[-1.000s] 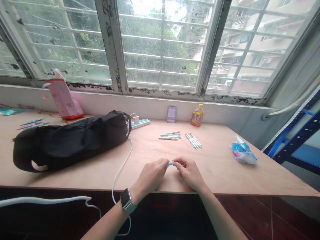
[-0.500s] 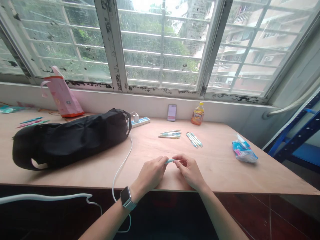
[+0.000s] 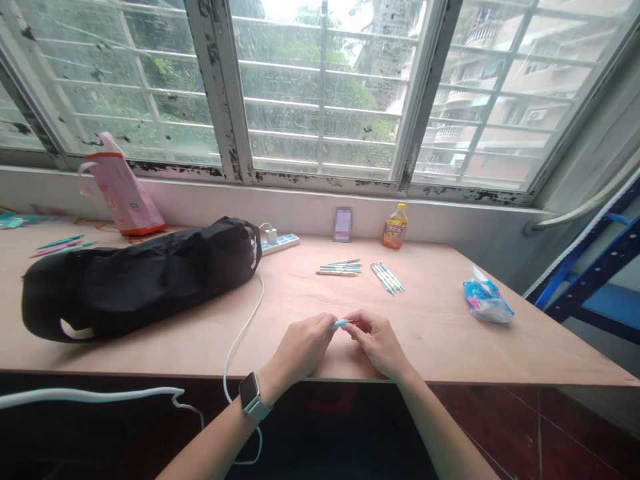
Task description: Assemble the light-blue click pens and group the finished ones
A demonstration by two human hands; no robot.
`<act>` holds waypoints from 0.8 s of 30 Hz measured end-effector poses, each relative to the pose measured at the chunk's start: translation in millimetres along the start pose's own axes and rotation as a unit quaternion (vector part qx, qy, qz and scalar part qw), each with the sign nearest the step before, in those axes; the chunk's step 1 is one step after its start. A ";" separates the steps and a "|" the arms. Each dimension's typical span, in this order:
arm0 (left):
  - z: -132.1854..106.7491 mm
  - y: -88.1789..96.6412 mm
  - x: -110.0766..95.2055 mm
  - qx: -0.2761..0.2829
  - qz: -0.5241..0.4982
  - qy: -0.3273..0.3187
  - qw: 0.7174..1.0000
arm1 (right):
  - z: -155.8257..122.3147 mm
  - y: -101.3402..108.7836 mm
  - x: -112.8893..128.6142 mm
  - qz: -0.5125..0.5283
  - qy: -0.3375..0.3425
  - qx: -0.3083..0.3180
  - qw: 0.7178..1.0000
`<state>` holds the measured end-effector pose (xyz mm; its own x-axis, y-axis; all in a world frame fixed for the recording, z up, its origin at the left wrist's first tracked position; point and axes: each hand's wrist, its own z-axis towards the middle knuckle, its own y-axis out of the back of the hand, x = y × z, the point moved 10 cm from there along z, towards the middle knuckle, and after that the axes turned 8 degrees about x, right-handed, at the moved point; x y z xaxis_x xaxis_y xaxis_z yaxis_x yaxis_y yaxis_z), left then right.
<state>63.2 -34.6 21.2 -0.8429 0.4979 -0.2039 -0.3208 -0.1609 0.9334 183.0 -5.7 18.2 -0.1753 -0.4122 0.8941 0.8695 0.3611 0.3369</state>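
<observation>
My left hand (image 3: 300, 350) and my right hand (image 3: 379, 343) meet over the near edge of the wooden desk (image 3: 440, 333). Both are closed in a pinch on a small light-blue pen (image 3: 339, 325) held level between them; most of it is hidden by the fingers. A watch sits on my left wrist. Further back on the desk lie two small groups of pens, one (image 3: 339, 268) lying sideways and one (image 3: 387, 277) slanted.
A long black bag (image 3: 135, 280) fills the left of the desk. A white cable (image 3: 245, 327) runs from a power strip (image 3: 277, 244) over the desk's front edge. An orange drink bottle (image 3: 394, 227), a small card (image 3: 343, 224), a pink paper bag (image 3: 123, 193) and a blue plastic packet (image 3: 486, 301) stand around.
Both hands stay together on the pen with only slight finger shifts. The view has tilted up a little.
</observation>
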 end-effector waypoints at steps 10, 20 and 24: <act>1.6 2.9 4.1 0.011 0.021 0.051 0.998 | -6.9 31.5 4.7 -0.066 0.001 -0.142 0.988; 2.4 1.0 5.2 0.019 0.038 0.058 0.997 | -7.7 32.3 7.7 -0.053 0.004 -0.149 0.987; 2.8 0.7 4.4 0.019 0.038 0.055 0.998 | -6.5 29.7 6.7 -0.053 0.003 -0.139 0.989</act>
<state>60.4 -30.1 21.8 -0.9071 0.3886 -0.1618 -0.2394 -0.1602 0.9576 210.6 -3.2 32.2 -0.2699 -0.4397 0.8566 0.9401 0.0720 0.3332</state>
